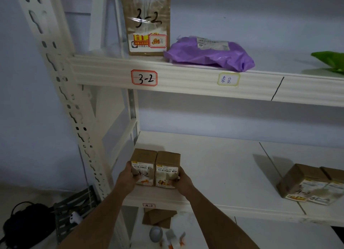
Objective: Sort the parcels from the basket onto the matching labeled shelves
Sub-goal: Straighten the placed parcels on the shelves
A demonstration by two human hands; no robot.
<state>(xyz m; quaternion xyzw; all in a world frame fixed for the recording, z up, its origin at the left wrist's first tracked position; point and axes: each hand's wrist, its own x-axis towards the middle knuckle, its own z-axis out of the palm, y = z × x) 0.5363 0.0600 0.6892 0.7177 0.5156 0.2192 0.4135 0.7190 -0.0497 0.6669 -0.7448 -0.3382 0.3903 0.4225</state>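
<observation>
Two small brown cardboard parcels stand side by side on the lower shelf (214,174), near its left front corner. The left parcel (143,166) is marked 4-2 by hand; the right parcel (167,169) bears a similar mark, partly hidden. My left hand (126,176) grips the outer side of the left parcel. My right hand (184,180) grips the outer side of the right parcel. A small 4-2 label (149,205) sits on the shelf's front edge just below them.
The upper shelf bears a 3-2 label (144,78), a tall box marked 3-2 (147,21), a purple bag (210,53) and a green bag (331,60). Two more 4-2 boxes (309,183) sit at the lower shelf's right. A white upright post (61,92) stands left.
</observation>
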